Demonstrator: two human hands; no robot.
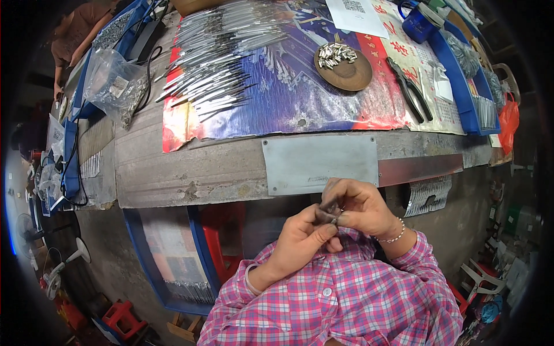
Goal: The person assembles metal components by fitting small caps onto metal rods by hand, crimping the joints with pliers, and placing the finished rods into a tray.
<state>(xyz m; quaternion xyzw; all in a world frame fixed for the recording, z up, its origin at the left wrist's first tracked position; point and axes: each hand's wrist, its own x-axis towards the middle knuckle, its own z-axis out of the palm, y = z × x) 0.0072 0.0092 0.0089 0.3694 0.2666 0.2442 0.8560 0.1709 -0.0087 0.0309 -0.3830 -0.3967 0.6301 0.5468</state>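
Observation:
My left hand (306,233) and my right hand (363,207) meet in front of my chest, just off the table's front edge. Between their fingertips is a small, dark, crumpled, partly see-through piece (329,212), like thin film or cloth; its kind cannot be made out. Both hands pinch it, and the fingers hide much of it. Closest to them on the table edge is a grey metal plate (320,161). Farther back, a round brown dish (351,83) holds several short silver metal pieces (336,55). Black-handled pliers (411,91) lie right of the dish.
Many thin silver metal strips (213,81) cover the left of the printed sheet (277,109). Blue bins (470,115) and a blue mug (420,24) stand at right. A clear plastic bag (112,86) lies left. Below are a blue tray (153,262) and a red stool (222,242).

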